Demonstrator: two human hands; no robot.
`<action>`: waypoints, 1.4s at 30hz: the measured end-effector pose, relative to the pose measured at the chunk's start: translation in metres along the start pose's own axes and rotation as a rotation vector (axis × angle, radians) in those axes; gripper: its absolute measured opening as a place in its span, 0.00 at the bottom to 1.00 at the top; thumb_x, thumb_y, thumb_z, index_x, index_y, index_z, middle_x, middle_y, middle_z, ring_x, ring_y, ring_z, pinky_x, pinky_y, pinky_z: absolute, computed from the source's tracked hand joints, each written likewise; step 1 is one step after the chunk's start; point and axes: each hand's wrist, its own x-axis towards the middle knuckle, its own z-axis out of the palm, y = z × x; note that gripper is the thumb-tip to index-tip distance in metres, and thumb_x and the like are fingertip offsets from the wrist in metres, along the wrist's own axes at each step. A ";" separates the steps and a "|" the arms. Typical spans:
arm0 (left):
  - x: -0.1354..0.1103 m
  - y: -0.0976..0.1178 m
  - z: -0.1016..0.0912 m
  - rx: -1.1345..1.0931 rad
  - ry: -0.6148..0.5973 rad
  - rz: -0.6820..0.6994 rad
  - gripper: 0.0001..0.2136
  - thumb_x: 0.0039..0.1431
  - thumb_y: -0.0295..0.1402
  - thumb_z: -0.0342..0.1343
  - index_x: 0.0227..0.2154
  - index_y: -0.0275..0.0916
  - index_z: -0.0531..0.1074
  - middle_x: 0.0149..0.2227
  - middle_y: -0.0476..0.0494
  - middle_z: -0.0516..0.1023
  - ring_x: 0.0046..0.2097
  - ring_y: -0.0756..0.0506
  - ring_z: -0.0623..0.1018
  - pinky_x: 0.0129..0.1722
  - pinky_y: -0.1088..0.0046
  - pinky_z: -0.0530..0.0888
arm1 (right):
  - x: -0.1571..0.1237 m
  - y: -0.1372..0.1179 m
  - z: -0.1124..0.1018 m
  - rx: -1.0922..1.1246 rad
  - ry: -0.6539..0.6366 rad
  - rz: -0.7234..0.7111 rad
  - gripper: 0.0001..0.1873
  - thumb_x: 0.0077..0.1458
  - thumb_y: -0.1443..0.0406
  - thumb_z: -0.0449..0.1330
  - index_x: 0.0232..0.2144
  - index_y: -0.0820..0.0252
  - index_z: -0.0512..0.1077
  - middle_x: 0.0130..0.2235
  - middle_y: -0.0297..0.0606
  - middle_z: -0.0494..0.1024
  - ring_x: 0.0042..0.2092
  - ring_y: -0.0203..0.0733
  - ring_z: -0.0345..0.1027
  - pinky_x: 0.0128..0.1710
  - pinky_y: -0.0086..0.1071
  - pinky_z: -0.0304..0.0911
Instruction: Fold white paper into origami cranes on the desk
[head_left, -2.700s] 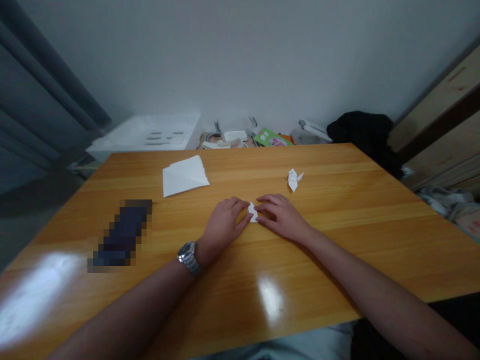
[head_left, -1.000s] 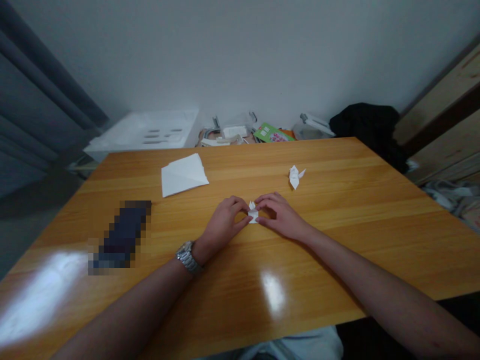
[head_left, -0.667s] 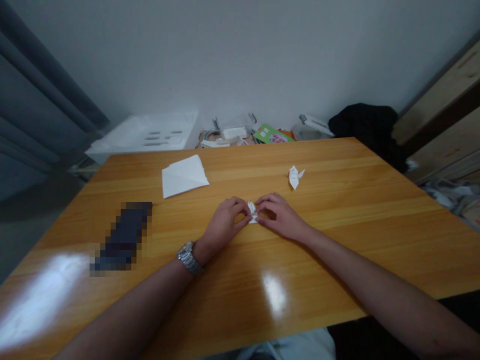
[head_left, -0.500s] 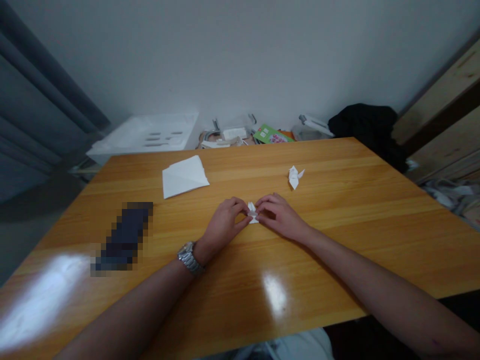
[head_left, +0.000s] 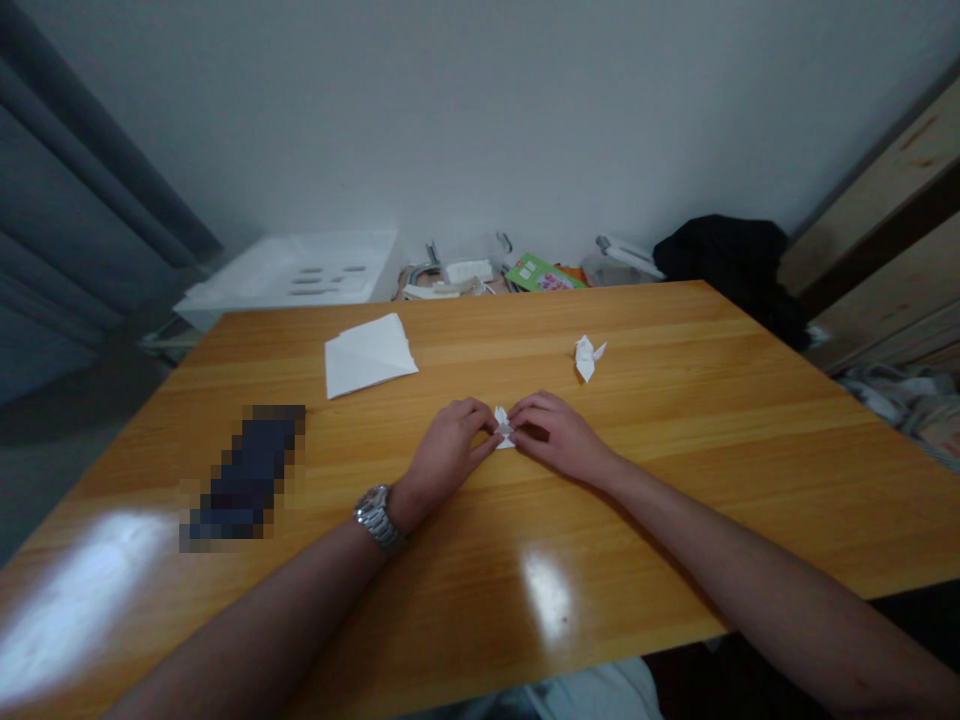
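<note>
Between my hands, low over the wooden table [head_left: 645, 420], is a small piece of folded white paper [head_left: 503, 428] with pointed flaps at its far end. My left hand [head_left: 450, 445], with a metal watch [head_left: 379, 518] at its wrist, pinches the paper's left side between thumb and fingers. On the right side my right hand [head_left: 559, 438] pinches it the same way. Fingertips cover both side edges of the paper. Farther back and to the right lies a finished-looking folded paper figure [head_left: 586, 360], touched by neither hand.
A stack of white paper sheets [head_left: 369, 357] lies at the back left. Nearer on the left is a dark pixelated object [head_left: 251, 475]. Behind the table are a white foam box [head_left: 300, 270], a green booklet [head_left: 538, 272] and black cloth [head_left: 724, 265].
Both hands keep their pinch on the folded paper in nearly the same place. The whole view has shifted very slightly.
</note>
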 end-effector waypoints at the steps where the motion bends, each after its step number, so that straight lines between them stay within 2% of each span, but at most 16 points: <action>1: 0.000 0.000 0.000 -0.001 -0.004 -0.001 0.03 0.65 0.33 0.59 0.37 0.39 0.74 0.41 0.44 0.77 0.44 0.43 0.75 0.47 0.63 0.72 | 0.000 0.000 0.000 0.005 -0.001 0.001 0.04 0.59 0.70 0.64 0.37 0.56 0.76 0.42 0.40 0.79 0.45 0.45 0.70 0.48 0.42 0.66; 7: 0.000 0.001 0.000 0.006 -0.022 0.011 0.04 0.66 0.34 0.58 0.36 0.40 0.74 0.41 0.44 0.77 0.44 0.43 0.75 0.47 0.63 0.72 | 0.000 -0.001 -0.001 -0.023 -0.026 -0.001 0.03 0.61 0.69 0.62 0.37 0.57 0.75 0.43 0.41 0.79 0.47 0.45 0.71 0.50 0.42 0.65; 13: 0.001 0.004 -0.002 -0.001 -0.033 0.047 0.04 0.66 0.33 0.57 0.36 0.39 0.74 0.40 0.43 0.77 0.44 0.43 0.76 0.46 0.64 0.72 | -0.002 -0.004 0.000 -0.040 -0.045 0.000 0.02 0.62 0.68 0.61 0.37 0.56 0.73 0.44 0.40 0.79 0.47 0.45 0.72 0.59 0.49 0.57; 21: -0.004 0.000 -0.001 -0.062 -0.044 0.086 0.06 0.65 0.34 0.60 0.42 0.41 0.75 0.46 0.43 0.77 0.48 0.43 0.77 0.50 0.64 0.73 | -0.004 -0.001 0.000 -0.029 -0.051 0.009 0.03 0.63 0.68 0.61 0.35 0.56 0.72 0.45 0.41 0.79 0.48 0.45 0.72 0.61 0.50 0.56; 30: -0.003 0.009 -0.006 0.068 -0.071 0.124 0.04 0.66 0.32 0.58 0.41 0.39 0.75 0.44 0.41 0.79 0.46 0.42 0.77 0.49 0.64 0.74 | -0.005 0.002 -0.009 -0.044 -0.122 -0.073 0.05 0.65 0.68 0.59 0.38 0.55 0.74 0.49 0.41 0.79 0.52 0.44 0.73 0.65 0.53 0.52; 37: -0.003 0.010 -0.006 0.101 -0.092 0.127 0.04 0.67 0.32 0.57 0.40 0.39 0.75 0.44 0.41 0.78 0.46 0.42 0.77 0.49 0.63 0.74 | -0.006 0.003 -0.011 -0.077 -0.145 -0.110 0.06 0.64 0.66 0.61 0.42 0.54 0.76 0.53 0.43 0.79 0.54 0.46 0.73 0.64 0.54 0.55; 42: -0.003 0.007 -0.010 0.111 -0.124 0.183 0.06 0.67 0.31 0.55 0.41 0.39 0.76 0.46 0.41 0.79 0.47 0.42 0.78 0.51 0.63 0.74 | -0.007 0.006 -0.011 -0.071 -0.169 -0.137 0.07 0.65 0.66 0.60 0.43 0.53 0.77 0.53 0.43 0.80 0.54 0.45 0.75 0.62 0.50 0.61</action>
